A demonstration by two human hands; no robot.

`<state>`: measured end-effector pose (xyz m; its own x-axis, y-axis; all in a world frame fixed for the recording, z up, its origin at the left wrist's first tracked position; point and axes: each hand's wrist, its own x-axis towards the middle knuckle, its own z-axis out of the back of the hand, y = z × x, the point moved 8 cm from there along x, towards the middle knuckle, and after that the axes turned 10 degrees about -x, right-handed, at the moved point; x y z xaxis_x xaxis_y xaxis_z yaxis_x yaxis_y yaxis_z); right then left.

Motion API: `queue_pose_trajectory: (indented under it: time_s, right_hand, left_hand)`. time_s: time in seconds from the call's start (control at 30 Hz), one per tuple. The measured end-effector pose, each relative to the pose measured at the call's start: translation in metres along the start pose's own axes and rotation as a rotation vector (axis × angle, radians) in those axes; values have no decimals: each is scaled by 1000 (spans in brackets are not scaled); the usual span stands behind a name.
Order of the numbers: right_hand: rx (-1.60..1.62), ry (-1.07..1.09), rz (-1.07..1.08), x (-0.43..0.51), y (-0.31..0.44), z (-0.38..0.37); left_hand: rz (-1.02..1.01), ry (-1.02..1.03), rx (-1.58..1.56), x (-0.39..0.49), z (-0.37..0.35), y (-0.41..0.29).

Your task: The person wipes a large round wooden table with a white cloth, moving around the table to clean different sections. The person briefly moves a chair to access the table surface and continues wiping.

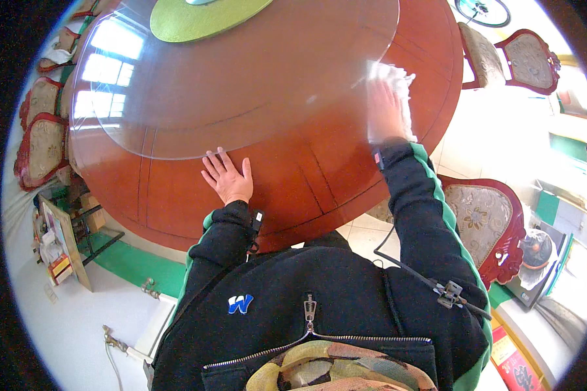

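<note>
My left hand (229,182) rests palm down with fingers spread on the round reddish-brown wooden table (279,195). Its fingertips touch the near rim of a round glass turntable (235,88) lying on the tabletop. At the right side of the glass, my right hand (385,112) lies on a white cloth (399,77) and presses it down, slightly blurred. The cloth spreads past the fingers, over the glass edge and the wood beside it. How tightly the fingers grip the cloth is hard to see.
A green round piece (200,24) sits at the turntable's far part. Carved chairs with patterned upholstery surround the table, one (484,220) close by my right arm. A cable (411,273) runs along that arm. Radiator pipes (149,288) are at lower left.
</note>
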<state>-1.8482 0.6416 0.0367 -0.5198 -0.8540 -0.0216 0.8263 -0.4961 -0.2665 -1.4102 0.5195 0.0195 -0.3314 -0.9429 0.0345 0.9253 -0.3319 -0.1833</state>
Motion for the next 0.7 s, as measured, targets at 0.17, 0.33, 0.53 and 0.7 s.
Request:
queue_pose_trajectory:
  time_s: [0.17, 0.33, 0.53, 0.7]
  right_hand:
    - [-262, -87, -19, -11, 15, 15]
    - [20, 65, 350, -36, 89, 28]
    - [211, 66, 601, -21, 120, 28]
    - [-139, -225, 454, 30, 66, 38]
  left_hand:
    - [-6, -50, -26, 1, 3, -1]
    - [-25, -74, -2, 1, 4, -3]
    - [-32, -53, 20, 1, -2, -2]
    - [-25, -45, 23, 1, -4, 0]
